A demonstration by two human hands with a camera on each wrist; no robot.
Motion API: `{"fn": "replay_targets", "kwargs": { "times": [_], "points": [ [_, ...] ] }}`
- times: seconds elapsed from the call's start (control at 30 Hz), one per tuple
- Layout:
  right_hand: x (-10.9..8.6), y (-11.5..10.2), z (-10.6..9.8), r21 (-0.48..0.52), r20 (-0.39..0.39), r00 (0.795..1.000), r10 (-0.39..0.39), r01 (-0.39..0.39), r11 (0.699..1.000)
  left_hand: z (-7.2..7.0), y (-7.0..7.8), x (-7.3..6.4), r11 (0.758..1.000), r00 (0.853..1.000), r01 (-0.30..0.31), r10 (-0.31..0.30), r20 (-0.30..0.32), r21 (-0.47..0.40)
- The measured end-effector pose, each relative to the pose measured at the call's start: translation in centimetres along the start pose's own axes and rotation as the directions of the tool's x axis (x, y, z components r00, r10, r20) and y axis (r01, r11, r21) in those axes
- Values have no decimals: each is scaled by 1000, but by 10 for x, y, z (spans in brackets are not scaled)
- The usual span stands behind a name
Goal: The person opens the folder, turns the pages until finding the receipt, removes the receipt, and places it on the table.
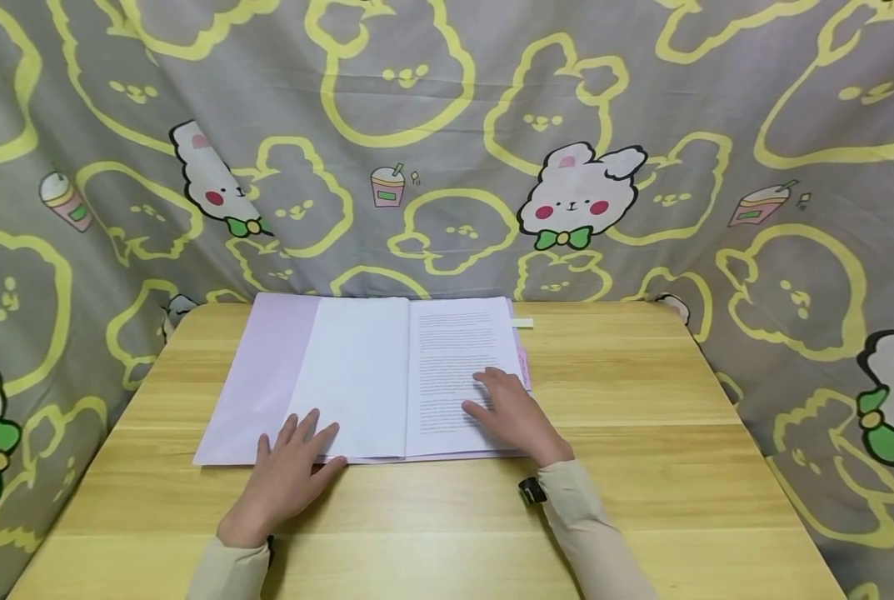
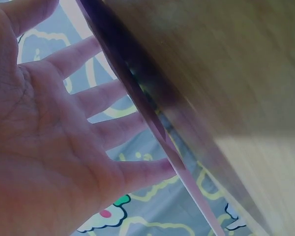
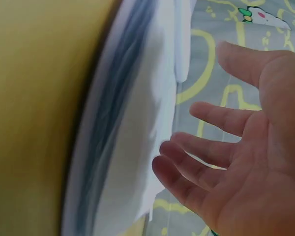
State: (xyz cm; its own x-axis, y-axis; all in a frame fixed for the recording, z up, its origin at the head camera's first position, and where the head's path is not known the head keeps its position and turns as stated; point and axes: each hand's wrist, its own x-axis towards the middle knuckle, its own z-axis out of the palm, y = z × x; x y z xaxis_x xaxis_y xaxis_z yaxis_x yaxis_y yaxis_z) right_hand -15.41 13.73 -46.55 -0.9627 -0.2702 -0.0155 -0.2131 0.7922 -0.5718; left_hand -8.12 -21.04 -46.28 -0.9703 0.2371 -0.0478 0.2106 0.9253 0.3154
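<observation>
A lilac-covered document folder [image 1: 270, 367] lies spread open on the wooden table. Its left side shows a blank white page [image 1: 360, 358], its right side a printed page [image 1: 454, 350] with lines of text. My left hand [image 1: 285, 475] rests on the lower left edge with fingers spread; in the left wrist view the fingertips of that hand [image 2: 54, 123] meet the folder's thin edge [image 2: 187, 182]. Over the right page is my right hand [image 1: 517, 417], fingers loosely bent. From the right wrist, this hand [image 3: 250, 147] holds nothing, its fingertips close to the stack of pages [image 3: 132, 147].
A pale tab [image 1: 522, 323] and a pink slip [image 1: 523, 367] stick out along the folder's right side. Wooden tabletop [image 1: 626, 400] extends to the right and in front. A grey curtain [image 1: 476, 100] with yellow cartoon outlines hangs behind the table and at both sides.
</observation>
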Motion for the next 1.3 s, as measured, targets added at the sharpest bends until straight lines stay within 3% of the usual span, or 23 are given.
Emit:
{"fn": "replay_targets", "kwargs": {
  "times": [0.2, 0.47, 1.0, 1.3],
  "points": [
    [-5, 17, -3, -63, -42, 999, 26, -28, 998, 1, -2, 1, 1000, 1000, -3, 3, -1, -3],
    [-10, 27, -7, -83, -41, 992, 122, -125, 989, 1, -3, 0, 1000, 1000, 1, -1, 3, -13],
    [-15, 29, -10, -71, -55, 992, 114, -118, 990, 1, -3, 1, 1000, 1000, -2, 2, 2, -9],
    [-18, 20, -16, -92, -66, 996, 62, -68, 993, 0, -1, 1, 1000, 1000, 1, -1, 10, -23]
  ]
}}
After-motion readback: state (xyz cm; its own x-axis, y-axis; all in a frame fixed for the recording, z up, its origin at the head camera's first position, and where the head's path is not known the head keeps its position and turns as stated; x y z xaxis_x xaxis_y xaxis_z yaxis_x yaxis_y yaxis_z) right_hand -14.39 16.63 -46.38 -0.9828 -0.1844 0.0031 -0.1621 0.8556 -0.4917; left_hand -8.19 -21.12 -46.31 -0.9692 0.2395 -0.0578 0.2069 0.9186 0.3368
